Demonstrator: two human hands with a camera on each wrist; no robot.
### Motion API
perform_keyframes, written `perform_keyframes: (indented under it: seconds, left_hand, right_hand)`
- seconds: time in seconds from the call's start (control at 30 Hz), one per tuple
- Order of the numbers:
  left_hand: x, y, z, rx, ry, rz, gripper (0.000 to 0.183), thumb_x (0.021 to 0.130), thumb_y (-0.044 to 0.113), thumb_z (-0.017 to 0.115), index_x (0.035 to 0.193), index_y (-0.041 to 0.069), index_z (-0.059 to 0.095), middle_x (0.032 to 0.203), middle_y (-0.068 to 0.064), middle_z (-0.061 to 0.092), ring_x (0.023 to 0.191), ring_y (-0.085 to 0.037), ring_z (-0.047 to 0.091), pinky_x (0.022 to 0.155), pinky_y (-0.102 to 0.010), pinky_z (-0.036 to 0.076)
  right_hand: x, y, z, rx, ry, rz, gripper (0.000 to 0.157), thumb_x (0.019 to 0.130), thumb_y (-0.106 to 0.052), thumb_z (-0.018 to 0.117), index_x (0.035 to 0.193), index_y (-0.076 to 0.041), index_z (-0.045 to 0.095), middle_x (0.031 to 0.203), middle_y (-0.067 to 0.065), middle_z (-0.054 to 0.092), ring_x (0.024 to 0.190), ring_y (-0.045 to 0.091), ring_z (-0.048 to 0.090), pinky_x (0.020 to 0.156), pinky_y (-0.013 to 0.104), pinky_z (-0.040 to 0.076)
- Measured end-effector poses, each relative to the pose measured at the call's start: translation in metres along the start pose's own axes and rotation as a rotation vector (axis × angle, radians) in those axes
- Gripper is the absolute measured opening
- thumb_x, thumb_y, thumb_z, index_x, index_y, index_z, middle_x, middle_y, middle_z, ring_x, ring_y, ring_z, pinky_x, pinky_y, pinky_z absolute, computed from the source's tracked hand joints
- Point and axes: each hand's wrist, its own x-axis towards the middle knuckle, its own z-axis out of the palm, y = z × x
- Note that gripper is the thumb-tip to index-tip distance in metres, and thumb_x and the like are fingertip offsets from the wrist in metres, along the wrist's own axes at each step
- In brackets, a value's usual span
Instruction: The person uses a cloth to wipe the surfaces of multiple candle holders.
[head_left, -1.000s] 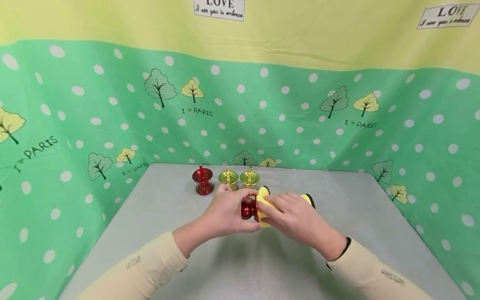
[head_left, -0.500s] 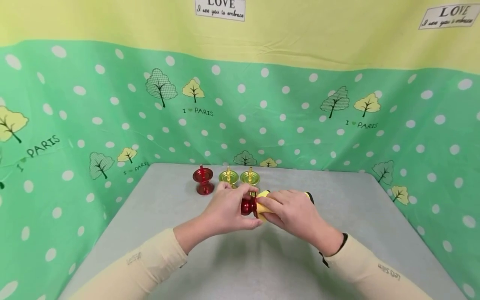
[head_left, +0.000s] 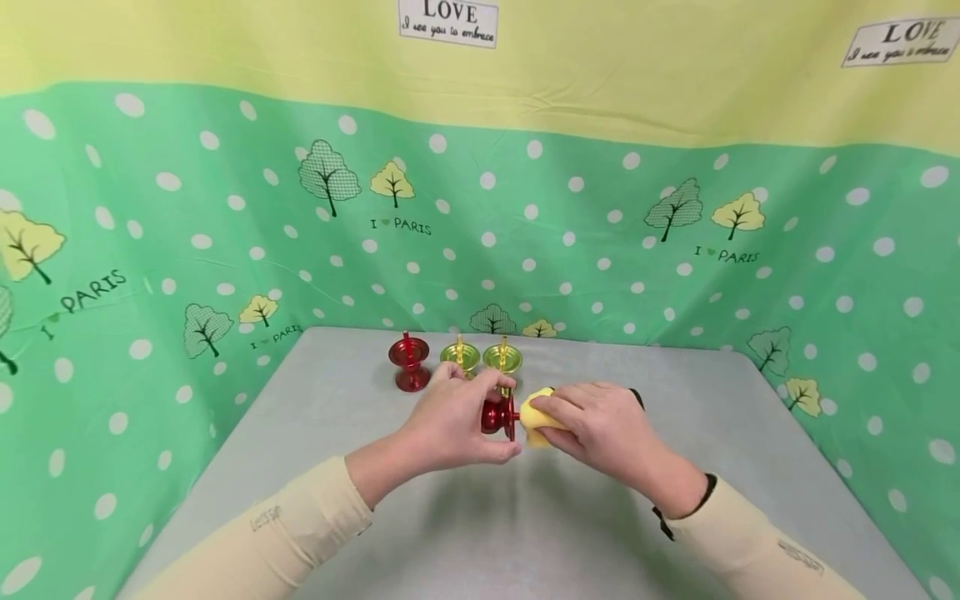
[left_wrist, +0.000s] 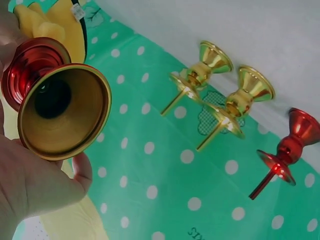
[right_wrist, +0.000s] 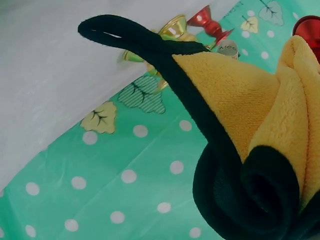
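Observation:
My left hand [head_left: 442,427] grips a shiny red metal candlestick [head_left: 492,416] by its stem, held on its side with dish and spike pointing right. In the left wrist view, the hollow gold-toned inside of its base [left_wrist: 82,117] faces the camera. My right hand [head_left: 611,432] pinches a bunched yellow cloth [head_left: 537,418] around the outer part of the spike, just right of the dish. The cloth's dark edging [right_wrist: 192,107] and hanging loop show in the right wrist view. The spike's tip is hidden in the cloth.
At the back of the grey table [head_left: 315,417] stand another red candlestick [head_left: 412,380] and two gold candlesticks, one left [head_left: 468,357] and one right [head_left: 512,359], spikes up. Behind the table hangs a green dotted curtain [head_left: 600,250].
The yellow cloth in my right hand has moved from against the dish to the right, along the spike, baring the dish and the spike's root. My left hand stays nearly in place.

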Motion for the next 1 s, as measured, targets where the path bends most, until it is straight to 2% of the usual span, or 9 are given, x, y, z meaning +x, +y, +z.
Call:
perform_keyframes:
  seconds: [0.17,0.23,0.3,0.4,0.47,0.57,0.7,0.83,1.0]
  left_hand:
    - [-0.002,-0.010,0.001,-0.095,-0.034,-0.074,0.070,0.076,0.046,0.095,0.133,0.018,0.064,0.109,0.003,0.083,0.095,-0.009,0.075,0.108,-0.048,0.043]
    - [-0.003,-0.018,0.001,-0.245,-0.060,-0.151,0.071,0.078,0.043,0.095,0.136,0.018,0.062,0.116,0.001,0.082,0.104,-0.014,0.075,0.107,-0.046,0.050]
    - [-0.005,-0.026,0.002,-0.439,-0.072,-0.244,0.074,0.080,0.040,0.095,0.141,0.019,0.059,0.122,-0.001,0.080,0.111,-0.019,0.073,0.101,-0.043,0.057]
    - [-0.007,-0.036,0.006,-0.724,-0.049,-0.368,0.074,0.084,0.035,0.094,0.146,0.020,0.056,0.127,-0.002,0.078,0.114,-0.020,0.073,0.092,-0.041,0.064]
    - [-0.007,-0.039,0.010,-0.857,-0.018,-0.421,0.072,0.086,0.032,0.093,0.147,0.019,0.057,0.129,-0.005,0.077,0.114,-0.021,0.071,0.095,-0.039,0.064]
    - [-0.007,-0.038,0.019,-0.989,0.028,-0.477,0.068,0.087,0.028,0.092,0.146,0.016,0.060,0.131,-0.009,0.073,0.112,-0.020,0.071,0.096,-0.035,0.062]
    - [-0.005,-0.030,0.029,-1.076,0.049,-0.499,0.067,0.089,0.026,0.090,0.147,0.009,0.060,0.132,-0.014,0.069,0.108,-0.019,0.071,0.094,-0.033,0.063]
    - [-0.005,-0.023,0.033,-1.085,0.021,-0.480,0.066,0.091,0.028,0.089,0.148,0.009,0.060,0.131,-0.016,0.069,0.107,-0.020,0.072,0.093,-0.034,0.064]
    - [-0.010,-0.020,0.031,-1.067,-0.033,-0.437,0.066,0.092,0.029,0.087,0.149,0.008,0.060,0.131,-0.016,0.069,0.112,-0.022,0.071,0.097,-0.036,0.064]
  right_hand:
    - [-0.015,0.011,-0.005,0.006,-0.006,0.047,0.028,0.084,-0.028,0.089,0.107,-0.016,0.080,0.090,-0.003,0.079,0.073,0.015,0.076,0.061,0.035,0.062]
    - [-0.023,0.017,-0.008,0.044,-0.019,0.125,0.027,0.087,-0.027,0.088,0.110,-0.015,0.081,0.092,-0.001,0.081,0.074,0.015,0.076,0.061,0.034,0.062]
    - [-0.030,0.019,-0.010,0.111,-0.047,0.256,0.029,0.089,-0.023,0.087,0.116,-0.014,0.080,0.095,-0.001,0.081,0.073,0.011,0.073,0.060,0.031,0.059]
    - [-0.038,0.015,-0.010,0.237,-0.060,0.435,0.039,0.088,-0.017,0.087,0.126,-0.013,0.078,0.097,-0.001,0.080,0.072,0.004,0.063,0.060,0.024,0.053]
    - [-0.039,0.008,-0.006,0.290,-0.033,0.479,0.041,0.090,-0.016,0.086,0.129,-0.012,0.076,0.097,0.000,0.079,0.072,0.003,0.058,0.059,0.021,0.049]
    - [-0.033,-0.006,0.004,0.258,0.045,0.408,0.037,0.099,-0.030,0.078,0.131,-0.011,0.075,0.102,0.005,0.081,0.076,0.010,0.068,0.064,0.026,0.058]
    - [-0.019,-0.023,0.015,0.110,0.133,0.245,0.049,0.107,-0.050,0.058,0.134,-0.013,0.074,0.113,0.006,0.082,0.092,0.023,0.078,0.076,0.040,0.065]
    - [-0.011,-0.034,0.021,0.032,0.190,0.136,0.045,0.109,-0.047,0.056,0.132,-0.013,0.074,0.112,0.006,0.079,0.091,0.025,0.076,0.073,0.042,0.065]
    - [-0.012,-0.035,0.025,0.090,0.190,0.120,0.039,0.110,-0.045,0.057,0.124,-0.014,0.077,0.112,0.006,0.078,0.092,0.024,0.076,0.076,0.041,0.065]
